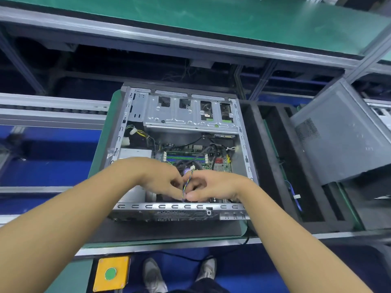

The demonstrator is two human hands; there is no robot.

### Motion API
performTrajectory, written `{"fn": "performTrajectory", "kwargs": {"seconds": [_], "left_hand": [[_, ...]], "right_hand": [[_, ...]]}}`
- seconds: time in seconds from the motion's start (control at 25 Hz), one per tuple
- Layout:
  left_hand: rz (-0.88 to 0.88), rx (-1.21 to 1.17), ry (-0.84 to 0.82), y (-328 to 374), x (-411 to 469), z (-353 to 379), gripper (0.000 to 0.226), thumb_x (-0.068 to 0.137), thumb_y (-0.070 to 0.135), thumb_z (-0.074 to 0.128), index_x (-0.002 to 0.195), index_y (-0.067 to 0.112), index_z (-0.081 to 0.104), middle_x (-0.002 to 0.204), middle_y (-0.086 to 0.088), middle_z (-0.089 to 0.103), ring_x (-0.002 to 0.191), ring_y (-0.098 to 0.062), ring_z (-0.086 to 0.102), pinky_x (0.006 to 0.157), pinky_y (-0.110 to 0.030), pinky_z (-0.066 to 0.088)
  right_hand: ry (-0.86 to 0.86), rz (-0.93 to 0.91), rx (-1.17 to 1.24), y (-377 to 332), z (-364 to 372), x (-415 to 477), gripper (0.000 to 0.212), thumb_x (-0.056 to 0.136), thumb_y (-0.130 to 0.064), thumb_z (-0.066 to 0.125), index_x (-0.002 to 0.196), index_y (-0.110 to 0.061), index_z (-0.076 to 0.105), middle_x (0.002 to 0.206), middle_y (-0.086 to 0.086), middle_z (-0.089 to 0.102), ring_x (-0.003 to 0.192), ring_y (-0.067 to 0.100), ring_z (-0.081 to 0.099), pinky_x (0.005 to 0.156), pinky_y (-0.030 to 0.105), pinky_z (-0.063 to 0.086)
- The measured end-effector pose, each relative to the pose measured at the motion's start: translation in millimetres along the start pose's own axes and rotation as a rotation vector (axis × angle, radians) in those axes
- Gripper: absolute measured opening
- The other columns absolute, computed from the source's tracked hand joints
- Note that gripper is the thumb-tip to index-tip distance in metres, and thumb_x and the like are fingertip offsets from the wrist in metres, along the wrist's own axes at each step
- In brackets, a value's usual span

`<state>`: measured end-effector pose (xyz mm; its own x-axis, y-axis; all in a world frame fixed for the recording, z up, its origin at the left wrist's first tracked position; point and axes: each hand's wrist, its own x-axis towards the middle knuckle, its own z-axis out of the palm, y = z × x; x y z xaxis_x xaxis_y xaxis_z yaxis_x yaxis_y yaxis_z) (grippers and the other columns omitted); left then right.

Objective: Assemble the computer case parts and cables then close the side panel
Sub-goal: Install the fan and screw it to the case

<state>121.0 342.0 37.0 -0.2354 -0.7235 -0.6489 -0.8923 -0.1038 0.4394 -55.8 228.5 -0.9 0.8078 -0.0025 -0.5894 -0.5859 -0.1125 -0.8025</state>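
Observation:
An open grey computer case (135, 132) lies on its side on the green workbench, its motherboard (220, 163) and drive cage (190, 115) exposed. Over the lower middle of the case my left hand (156, 176) and my right hand (213, 185) meet. Both pinch a thin multicoloured fan cable (188, 182) that ends in a small white connector (192, 168) above my fingers. The CPU fan under my hands is mostly hidden. The grey side panel (342, 136) leans tilted at the right, apart from the case.
A black foam tray (275, 166) beside the case holds a blue cable (295, 195). A yellow box with a green button (111, 273) hangs under the bench front. A green shelf (211, 17) runs overhead at the back. My feet stand on the blue floor.

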Motion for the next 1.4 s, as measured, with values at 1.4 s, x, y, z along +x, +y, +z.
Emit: {"fn": "performTrajectory", "kwargs": {"seconds": [1.4], "left_hand": [[-0.194, 0.230, 0.300, 34, -29, 57, 0.051, 0.093, 0.034, 0.063, 0.140, 0.028, 0.045, 0.129, 0.001, 0.061, 0.112, -0.023, 0.057, 0.087, -0.028, 0.042]], "right_hand": [[0.378, -0.196, 0.201, -8, 30, -40, 0.025, 0.094, 0.013, 0.048, 0.096, -0.009, 0.060, 0.087, 0.010, 0.060, 0.071, 0.017, 0.066, 0.095, 0.044, 0.055]]}}
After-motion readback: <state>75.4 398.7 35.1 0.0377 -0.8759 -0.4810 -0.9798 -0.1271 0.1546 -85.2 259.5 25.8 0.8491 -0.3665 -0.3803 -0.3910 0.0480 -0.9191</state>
